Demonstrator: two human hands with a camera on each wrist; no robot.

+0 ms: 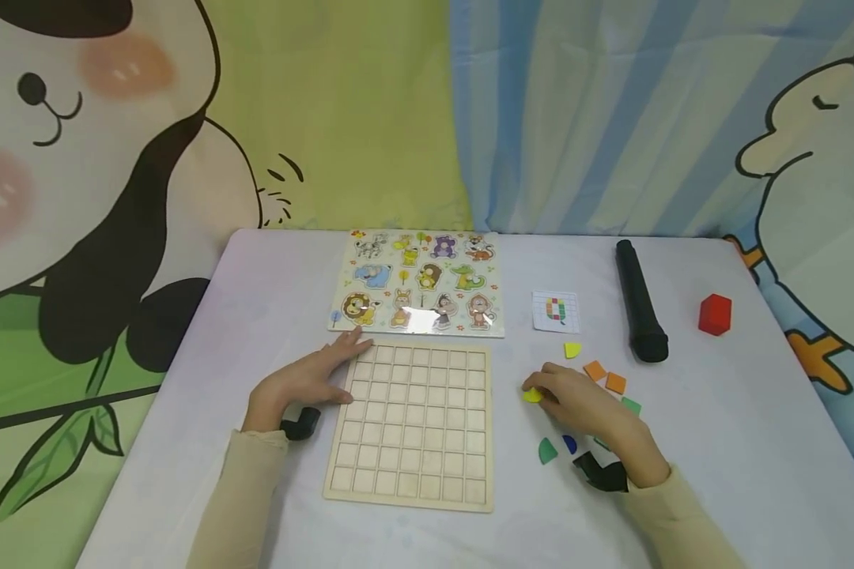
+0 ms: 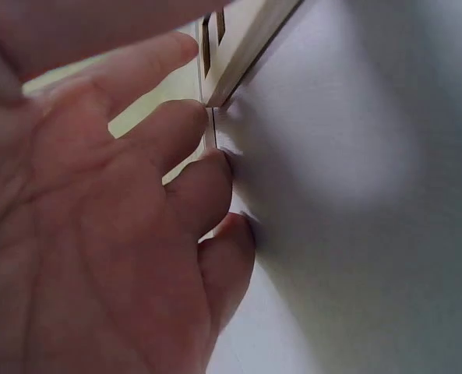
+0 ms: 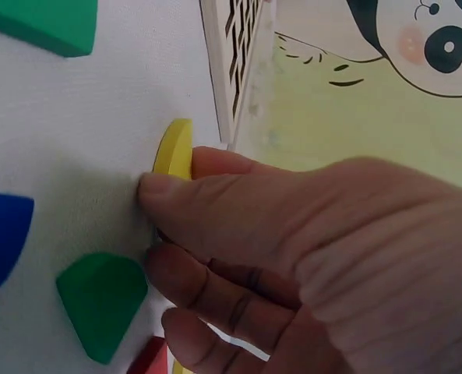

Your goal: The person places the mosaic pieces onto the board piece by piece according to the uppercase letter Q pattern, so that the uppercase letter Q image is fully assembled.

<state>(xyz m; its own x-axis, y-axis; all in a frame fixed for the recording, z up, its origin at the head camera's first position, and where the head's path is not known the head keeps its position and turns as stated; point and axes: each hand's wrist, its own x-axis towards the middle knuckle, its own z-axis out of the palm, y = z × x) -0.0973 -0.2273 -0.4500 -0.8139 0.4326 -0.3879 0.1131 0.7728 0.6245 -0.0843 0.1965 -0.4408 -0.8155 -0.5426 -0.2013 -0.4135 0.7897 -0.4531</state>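
My right hand (image 1: 587,407) pinches a small yellow piece with a curved edge (image 1: 532,395) between thumb and fingers, low over the table to the right of a wooden grid board (image 1: 491,427). In the right wrist view the thumb lies across the yellow piece (image 3: 176,148). My left hand (image 1: 306,386) rests at the board's upper left edge, fingers spread and relaxed. Around the right hand lie another yellow piece (image 1: 572,350), orange squares (image 1: 595,371), a green quarter-round piece (image 1: 547,450) and a blue piece (image 1: 569,444). Some pieces are partly hidden beneath that hand.
Behind the grid board lies an animal picture puzzle (image 1: 420,304). To its right are a small card with a coloured pattern (image 1: 555,310), a black microphone (image 1: 639,304) and a red block (image 1: 715,314). Printed curtains (image 1: 341,118) hang behind the white table (image 1: 740,442).
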